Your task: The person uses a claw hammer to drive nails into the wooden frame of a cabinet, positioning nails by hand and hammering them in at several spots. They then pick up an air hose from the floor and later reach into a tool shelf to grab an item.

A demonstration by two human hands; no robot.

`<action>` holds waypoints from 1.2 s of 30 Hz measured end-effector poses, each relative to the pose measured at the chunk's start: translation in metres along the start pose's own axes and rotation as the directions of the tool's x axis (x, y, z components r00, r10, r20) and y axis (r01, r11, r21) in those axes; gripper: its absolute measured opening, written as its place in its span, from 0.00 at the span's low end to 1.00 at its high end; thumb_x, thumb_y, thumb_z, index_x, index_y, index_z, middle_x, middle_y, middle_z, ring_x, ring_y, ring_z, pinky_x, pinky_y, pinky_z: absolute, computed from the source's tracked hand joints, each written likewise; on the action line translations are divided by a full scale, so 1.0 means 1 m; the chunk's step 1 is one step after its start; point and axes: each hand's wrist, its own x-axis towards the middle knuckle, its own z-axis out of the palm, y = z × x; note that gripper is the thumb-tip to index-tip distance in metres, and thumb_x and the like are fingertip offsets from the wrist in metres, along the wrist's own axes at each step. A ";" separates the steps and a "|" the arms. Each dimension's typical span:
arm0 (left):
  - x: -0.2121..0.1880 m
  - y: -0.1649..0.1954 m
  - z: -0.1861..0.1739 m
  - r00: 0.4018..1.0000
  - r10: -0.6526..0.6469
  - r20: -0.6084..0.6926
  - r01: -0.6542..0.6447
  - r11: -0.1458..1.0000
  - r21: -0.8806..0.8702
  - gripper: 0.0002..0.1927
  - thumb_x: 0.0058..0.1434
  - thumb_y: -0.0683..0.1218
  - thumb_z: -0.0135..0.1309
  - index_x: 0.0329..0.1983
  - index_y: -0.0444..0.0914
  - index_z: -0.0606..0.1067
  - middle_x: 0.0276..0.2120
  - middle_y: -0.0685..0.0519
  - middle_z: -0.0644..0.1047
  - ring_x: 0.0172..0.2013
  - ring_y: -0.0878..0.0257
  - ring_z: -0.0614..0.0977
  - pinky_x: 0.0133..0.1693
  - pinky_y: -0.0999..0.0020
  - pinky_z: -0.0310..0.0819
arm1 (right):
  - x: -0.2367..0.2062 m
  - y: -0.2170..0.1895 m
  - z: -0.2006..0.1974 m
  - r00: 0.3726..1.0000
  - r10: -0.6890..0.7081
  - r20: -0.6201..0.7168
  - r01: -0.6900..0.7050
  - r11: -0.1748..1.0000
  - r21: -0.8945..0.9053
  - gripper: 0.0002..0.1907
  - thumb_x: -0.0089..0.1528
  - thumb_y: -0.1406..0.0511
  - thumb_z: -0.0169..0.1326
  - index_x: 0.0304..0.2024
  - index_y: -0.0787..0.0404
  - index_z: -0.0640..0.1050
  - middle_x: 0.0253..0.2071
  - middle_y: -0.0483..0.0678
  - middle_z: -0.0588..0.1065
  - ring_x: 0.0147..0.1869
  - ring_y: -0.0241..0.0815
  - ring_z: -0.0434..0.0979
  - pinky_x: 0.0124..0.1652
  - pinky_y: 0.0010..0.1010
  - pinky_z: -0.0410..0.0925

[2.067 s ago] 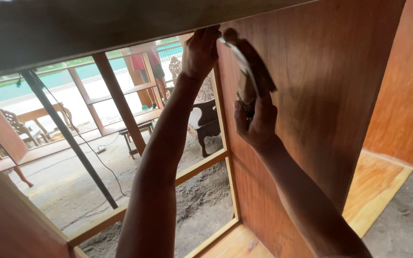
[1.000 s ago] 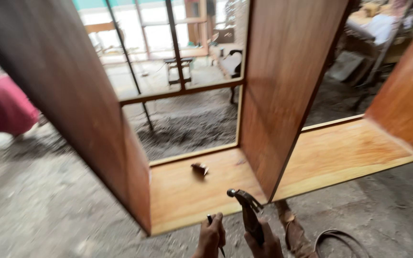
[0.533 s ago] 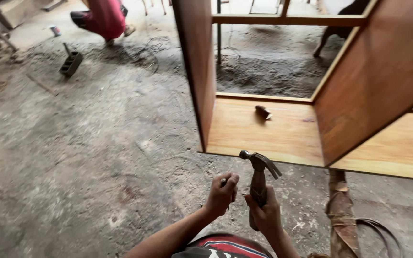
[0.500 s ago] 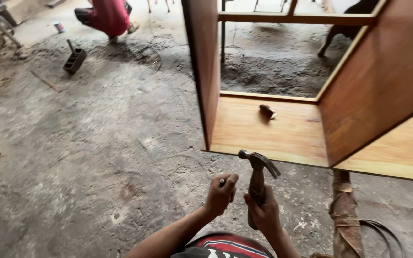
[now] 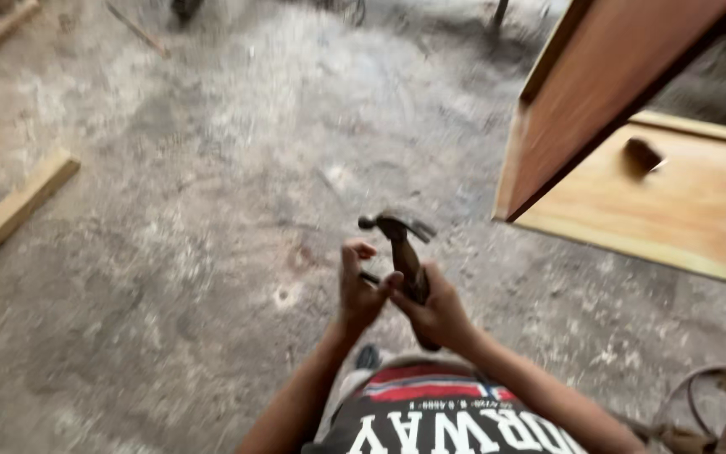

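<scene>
Nearest to us, at six o'clock, we see our own dark shirt (image 5: 430, 424) with its red and blue stripes, and both forearms rising from it. Our right hand (image 5: 439, 315) wraps its fingers closed around the handle of a claw hammer (image 5: 403, 252), gripping it low on the shaft. The hammer stands nearly upright just above centre, its dark metal head at twelve o'clock from the grip, the round striking face pointing toward nine o'clock and the curved claw toward three. The handle looks dark brown and worn. Our left hand (image 5: 356, 290) sits just beside it at nine o'clock, fingers curled narrow and pinching a small dark piece we cannot identify; its fingertips touch the right hand.

Beyond the hands lies the grey, dusty concrete floor (image 5: 212, 210). At nine o'clock a pale wooden plank (image 5: 14, 214) rests on it. At two o'clock stands the reddish-brown cabinet panel (image 5: 607, 92), and at three o'clock its lighter bottom board (image 5: 691, 214) carries a small dark object (image 5: 642, 155), too blurred to name.

Compared with half a second ago, our view has swung left and down: the cabinet has slid toward the right edge, the person in red is gone from view, and the hammer sits closer to centre in the same grip.
</scene>
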 end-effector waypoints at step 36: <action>0.608 -0.379 0.226 0.394 -0.220 0.892 0.856 0.441 -0.270 0.29 0.68 0.42 0.60 0.69 0.32 0.65 0.62 0.49 0.73 0.60 0.59 0.79 0.60 0.66 0.73 | 0.630 0.147 -0.176 0.775 0.178 -0.607 -0.081 0.980 0.183 0.14 0.64 0.67 0.62 0.47 0.63 0.70 0.35 0.41 0.70 0.36 0.29 0.68 0.34 0.23 0.66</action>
